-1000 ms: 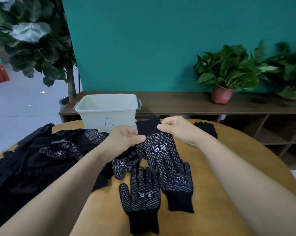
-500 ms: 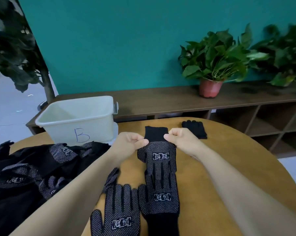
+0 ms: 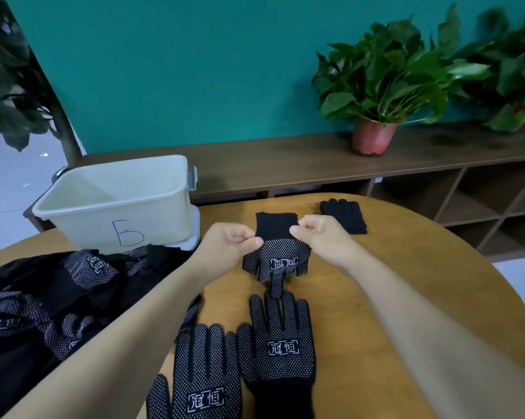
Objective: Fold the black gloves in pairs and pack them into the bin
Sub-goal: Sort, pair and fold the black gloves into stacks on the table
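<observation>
Fingers [image 3: 300, 229] curled tight, my head-camera view shows both hands pinching one black glove [image 3: 277, 258] along the line where its plain cuff meets the dotted palm. The left hand [image 3: 228, 252] grips the edge on its side between thumb and forefinger. The right hand [image 3: 318, 237] does the same on the other side, and the knuckles of the two hands stand close across the cuff. The cuff rises beyond the fingertips, away from me. The glove's dotted fingers hang below them, toward me, with a white printed label facing up.

Just under those hanging fingers, two more gloves [image 3: 273, 349] lie flat side by side on the wooden table [image 3: 391, 297], palms up, tips pointing toward the hands. The longest hanging finger reaches the tips of the one on the right; whether it touches I cannot tell.

Beyond the left hand's knuckles, off to its outer side, stands the white bin [image 3: 125, 207], marked with a blue letter. Beside the left forearm spreads a heap of black gloves [image 3: 58, 291]. Just past the right hand's knuckles lies a plain black glove [image 3: 344, 216], apart from the hand. Farther back, a low wooden shelf [image 3: 285, 158] carries a potted plant [image 3: 373, 95] against a teal wall [image 3: 179, 71].
</observation>
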A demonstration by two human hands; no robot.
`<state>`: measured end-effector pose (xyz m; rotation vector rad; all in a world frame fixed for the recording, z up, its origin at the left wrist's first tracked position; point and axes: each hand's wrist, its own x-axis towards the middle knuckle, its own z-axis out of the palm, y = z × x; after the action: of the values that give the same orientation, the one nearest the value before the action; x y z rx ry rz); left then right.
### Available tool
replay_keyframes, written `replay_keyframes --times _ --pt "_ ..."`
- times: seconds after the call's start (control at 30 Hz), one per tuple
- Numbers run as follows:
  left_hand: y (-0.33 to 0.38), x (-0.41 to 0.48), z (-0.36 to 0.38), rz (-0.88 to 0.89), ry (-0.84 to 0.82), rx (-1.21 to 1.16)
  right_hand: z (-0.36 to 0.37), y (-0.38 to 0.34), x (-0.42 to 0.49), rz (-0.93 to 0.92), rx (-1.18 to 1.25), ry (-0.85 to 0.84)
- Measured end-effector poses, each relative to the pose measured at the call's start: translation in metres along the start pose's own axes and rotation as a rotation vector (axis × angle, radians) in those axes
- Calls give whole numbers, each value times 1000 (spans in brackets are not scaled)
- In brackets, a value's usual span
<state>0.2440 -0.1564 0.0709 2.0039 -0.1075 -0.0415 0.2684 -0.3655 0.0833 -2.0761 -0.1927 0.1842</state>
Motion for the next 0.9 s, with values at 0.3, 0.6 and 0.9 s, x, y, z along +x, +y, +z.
replay_keyframes --times 0.3,0.6,0.9 --pt "26 19 -13 52 77 -25 -14 -25 14 -51 33 52" --pt "-8 -20 5 -60 -32 50 12 18 -15 16 7 -51" --pt "7 -57 6 2 -34 159 8 13 -55 -45 -36 -82"
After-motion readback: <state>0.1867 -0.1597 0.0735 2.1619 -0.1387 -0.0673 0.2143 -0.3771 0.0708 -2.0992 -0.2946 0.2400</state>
